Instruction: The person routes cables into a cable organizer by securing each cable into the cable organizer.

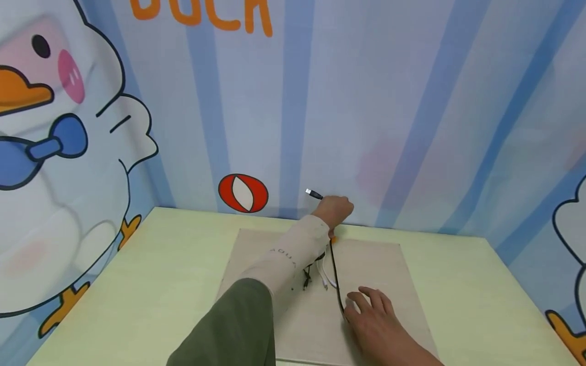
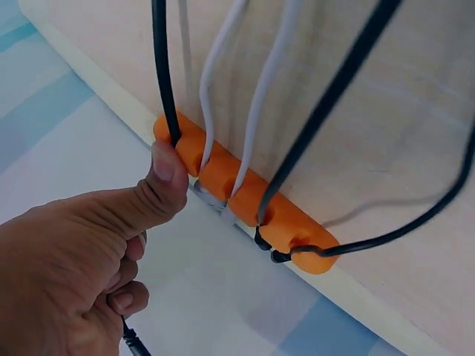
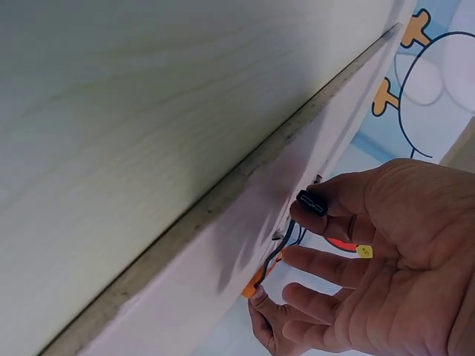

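Observation:
An orange cable organizer (image 2: 223, 180) sits along the far edge of the beige board, with several black and white cables seated in its slots. My left hand (image 1: 335, 209) reaches over to it. In the left wrist view its thumb (image 2: 165, 165) presses at the end slot, where a black cable (image 2: 162, 67) runs in. The curled fingers hold that cable's tail, and a USB plug (image 1: 314, 193) sticks out to the left. Nearer the front, my right hand (image 1: 375, 323) pinches a black connector (image 3: 312, 202) between thumb and index finger, its other fingers loosely bent. The black cable stretches between the hands.
The beige board (image 1: 380, 274) lies on a pale yellow table (image 1: 480, 305). White cables (image 1: 322, 277) and a black cable end (image 1: 306, 279) lie on the board left of the stretched cable. A striped backdrop (image 1: 366, 101) with cartoon ducks stands right behind the table.

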`<state>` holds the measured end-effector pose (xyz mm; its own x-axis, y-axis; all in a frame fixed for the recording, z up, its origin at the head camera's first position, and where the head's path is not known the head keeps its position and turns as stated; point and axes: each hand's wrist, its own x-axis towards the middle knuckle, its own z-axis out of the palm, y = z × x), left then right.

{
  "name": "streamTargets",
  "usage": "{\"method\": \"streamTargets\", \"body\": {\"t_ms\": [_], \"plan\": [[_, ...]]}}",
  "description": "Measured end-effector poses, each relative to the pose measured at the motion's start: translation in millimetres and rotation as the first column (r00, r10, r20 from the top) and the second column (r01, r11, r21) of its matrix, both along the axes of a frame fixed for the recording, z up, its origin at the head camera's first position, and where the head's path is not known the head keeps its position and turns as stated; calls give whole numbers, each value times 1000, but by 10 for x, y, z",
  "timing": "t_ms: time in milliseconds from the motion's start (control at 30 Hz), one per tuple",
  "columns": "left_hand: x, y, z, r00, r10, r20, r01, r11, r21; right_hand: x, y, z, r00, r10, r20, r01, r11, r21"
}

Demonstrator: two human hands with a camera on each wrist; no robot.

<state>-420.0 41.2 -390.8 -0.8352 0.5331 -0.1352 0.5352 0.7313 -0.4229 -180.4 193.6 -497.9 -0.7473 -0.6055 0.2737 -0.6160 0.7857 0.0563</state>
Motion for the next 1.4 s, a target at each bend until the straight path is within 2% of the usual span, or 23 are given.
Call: {"method": "streamTargets", "body": {"t_ms": [100, 167, 267, 333, 400, 467, 500, 667, 767, 867, 1033, 1167, 1300, 1400], "plan": [[-26, -44, -2, 1000, -7, 11, 7, 1000, 7, 110, -87, 206, 996, -11, -86, 13, 1000, 24], [-56, -110, -23, 1000, 1, 23, -2, 999, 34, 184, -154, 359, 993, -48, -108, 56, 996, 72], [-88, -244, -66, 997, 24, 71, -34, 990, 138, 248, -208, 488, 984, -112, -140, 130, 984, 126], [-87, -337, -80, 991, 37, 126, -67, 967, 246, 265, -216, 522, 978, -144, -153, 165, 977, 135], [-63, -421, -83, 980, 40, 193, -107, 930, 352, 258, -209, 518, 975, -163, -150, 182, 975, 128], [-24, -495, -72, 971, 28, 237, -129, 897, 422, 246, -204, 505, 976, -175, -131, 190, 975, 117], [-3, -528, -67, 970, 16, 244, -124, 892, 435, 242, -204, 497, 976, -179, -124, 193, 975, 111], [65, -692, -78, 973, -69, 222, -43, 885, 464, 242, -257, 514, 973, -223, -58, 228, 968, 103], [117, -797, -80, 970, -110, 216, -11, 869, 495, 250, -296, 518, 967, -251, -39, 254, 964, 86], [168, -873, -93, 967, -114, 227, -19, 861, 509, 254, -336, 533, 958, -286, 11, 284, 955, 83], [187, -965, -172, 962, -73, 265, -68, 871, 487, 252, -411, 587, 926, -341, 163, 325, 938, 117], [206, -1062, -175, 958, -49, 282, -97, 871, 481, 261, -452, 605, 908, -354, 223, 333, 934, 126], [219, -1169, -160, 955, -45, 292, -113, 859, 500, 268, -482, 613, 892, -368, 262, 343, 929, 136], [242, -1240, -147, 952, -52, 301, -121, 841, 527, 274, -499, 623, 882, -370, 293, 347, 929, 127]]}}
